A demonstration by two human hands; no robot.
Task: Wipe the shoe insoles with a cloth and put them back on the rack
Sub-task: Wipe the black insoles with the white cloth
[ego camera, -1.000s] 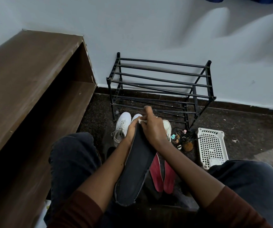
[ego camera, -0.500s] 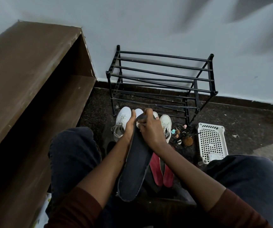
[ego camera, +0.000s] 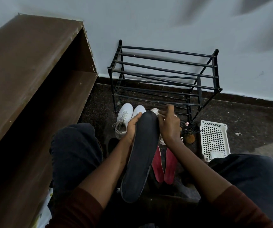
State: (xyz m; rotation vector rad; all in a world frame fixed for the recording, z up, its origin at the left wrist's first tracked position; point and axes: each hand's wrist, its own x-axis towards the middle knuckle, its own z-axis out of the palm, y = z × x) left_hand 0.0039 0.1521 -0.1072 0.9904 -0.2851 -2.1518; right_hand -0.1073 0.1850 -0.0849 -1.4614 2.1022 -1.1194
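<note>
- Head view, the room: you sit facing a pale blue-grey wall that meets a dark speckled floor along a dark skirting strip. Blurred grey shadows cross the wall at the upper right.
- To your left a brown wooden shelf unit stands against the wall, its open side turned toward you and its inside in deep shadow.
- A black rack made of thin bars stands on the floor against the wall, straight ahead of you. No shoe or insole lies on its bars.
- Your left hand grips the left edge of a dark insole near its toe end, thumb laid along the top. The insole slopes down from your hands to your lap, heel end nearest you.
- Your right hand has its fingers curled round a small pale cloth, pinching it tight against the right side of the insole's tip.
- Two red insoles lie side by side on the floor between your knees, just below your right wrist and well short of the rack.
- A pair of white shoes sits on the floor at the rack's left foot, just beyond your left hand; part of another white shoe shows behind your right hand.
- A white plastic basket with a grid of holes lies on the floor to the right, near the rack's right foot. Small bits are scattered between it and your right hand, too small to name.
- You wear dark trousers and dark red sleeves.
</note>
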